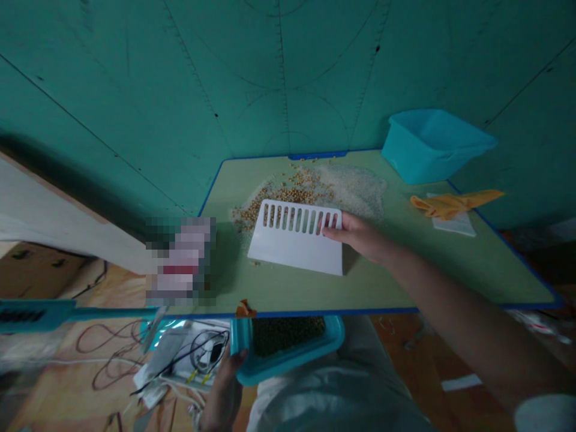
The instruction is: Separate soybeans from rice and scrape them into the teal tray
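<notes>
- Head view: right hand [353, 235] is clamped on the right end of a white slotted scraper [294, 253], thumb over the front, fingers behind the slots; scraper sits mid-table, long plain edge toward the front edge of the table [306, 295].
- Left hand [227, 378] is closed on the left rim of a blue tray [335, 342] at the table's front edge, thumb on the rim, dark granules [288, 334] inside.
- Round tan beans [299, 193] and fine white grains [355, 180] lie spread behind the scraper, toward the back edge; a few beans are right up by that edge, a few bits in front of the scraper.
- To do it well, I'd say: low, slow strokes with the scraper's long edge flat to the surface (loose beans probably roll easily).
- One-ended grip likely lets the far end twist; a hold nearer the middle should steer better.
- Tray seems best held level, rim close under the front edge, so nothing tips out or drops in between.
- Brown scrap [244, 309] on the front edge, left of middle, could snag or fall in; better avoided.
- Hidden: left fingers under the tray, the tray's back rim behind the front edge, the back right corner behind a blue basin [402, 150].
- A pixelated block [184, 258] masks the front left corner.
- Hard to tell: whether the scraper touches the table, what the granules are, what the white piece under the orange cloth [443, 205] near the right edge is.
</notes>
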`<state>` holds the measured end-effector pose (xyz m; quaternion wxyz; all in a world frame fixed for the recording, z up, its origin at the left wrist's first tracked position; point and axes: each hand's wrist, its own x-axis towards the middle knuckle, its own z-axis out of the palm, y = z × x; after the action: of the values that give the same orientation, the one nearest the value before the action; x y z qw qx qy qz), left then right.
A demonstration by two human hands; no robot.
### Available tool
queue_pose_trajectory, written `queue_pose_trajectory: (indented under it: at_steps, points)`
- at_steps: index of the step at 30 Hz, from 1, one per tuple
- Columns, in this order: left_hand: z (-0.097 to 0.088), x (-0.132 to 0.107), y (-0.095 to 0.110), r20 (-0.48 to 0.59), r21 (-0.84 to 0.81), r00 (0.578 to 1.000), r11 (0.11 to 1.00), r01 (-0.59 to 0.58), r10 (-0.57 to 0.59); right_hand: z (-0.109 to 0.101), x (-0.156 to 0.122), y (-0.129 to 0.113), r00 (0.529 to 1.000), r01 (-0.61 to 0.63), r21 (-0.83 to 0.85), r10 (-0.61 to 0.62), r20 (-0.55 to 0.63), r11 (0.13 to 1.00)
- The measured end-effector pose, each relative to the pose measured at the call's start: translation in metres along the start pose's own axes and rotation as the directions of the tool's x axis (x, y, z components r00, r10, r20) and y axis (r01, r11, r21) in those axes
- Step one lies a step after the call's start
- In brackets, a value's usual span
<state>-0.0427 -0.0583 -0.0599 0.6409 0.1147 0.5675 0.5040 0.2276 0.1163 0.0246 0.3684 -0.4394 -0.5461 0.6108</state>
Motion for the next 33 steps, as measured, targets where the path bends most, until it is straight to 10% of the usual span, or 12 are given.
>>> queue_pose_trajectory:
  at_steps: [33]
  points:
    - [-0.0104, 0.0061, -0.0071, 0.065, 0.008, 0.998, 1.0, 0.003, -0.004, -0.002, 0.004, 0.0068, 1.0, -0.006, -0.011, 0.006, -0.018, 1.0]
